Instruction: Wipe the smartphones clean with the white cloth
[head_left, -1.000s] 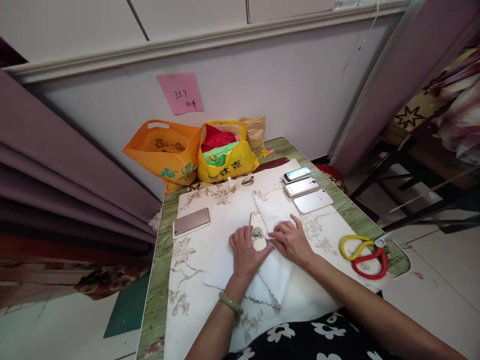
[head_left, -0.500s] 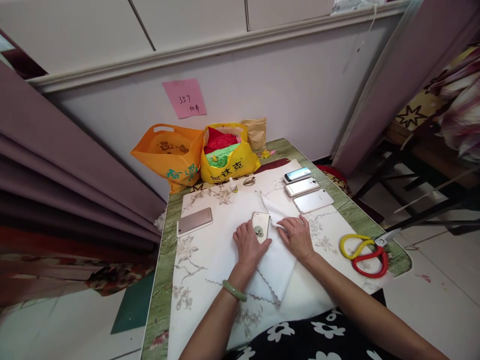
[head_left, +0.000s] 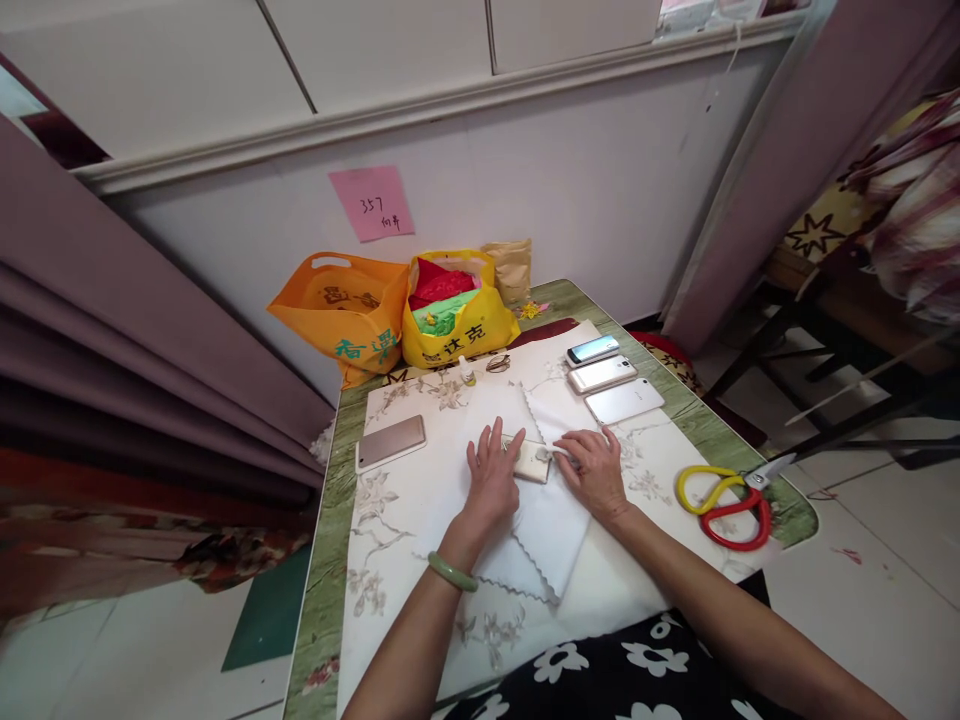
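A pale gold phone [head_left: 533, 462] lies slantwise on a white cloth [head_left: 559, 530] with zigzag edges, in the middle of the table. My left hand [head_left: 491, 470] is at the phone's left end, its fingers apart, with thumb and forefinger at that end. At the phone's right end is my right hand [head_left: 596, 470], its thumb and fingertips pinched on a white cloth edge [head_left: 561, 452]. Small detail between the right fingertips is too fine to make out.
Three phones [head_left: 625, 400] lie at the right and a rose-coloured phone [head_left: 391, 441] at the left. Large scissors [head_left: 739, 500] rest near the right edge. An orange bag [head_left: 337, 310], a yellow bag [head_left: 465, 325], a small bottle [head_left: 467, 372] and glasses [head_left: 498, 364] stand or lie at the back.
The pale gold phone has turned from upright in view to nearly crosswise. My left hand has shifted slightly and its fingers have spread. My right hand has hardly moved.
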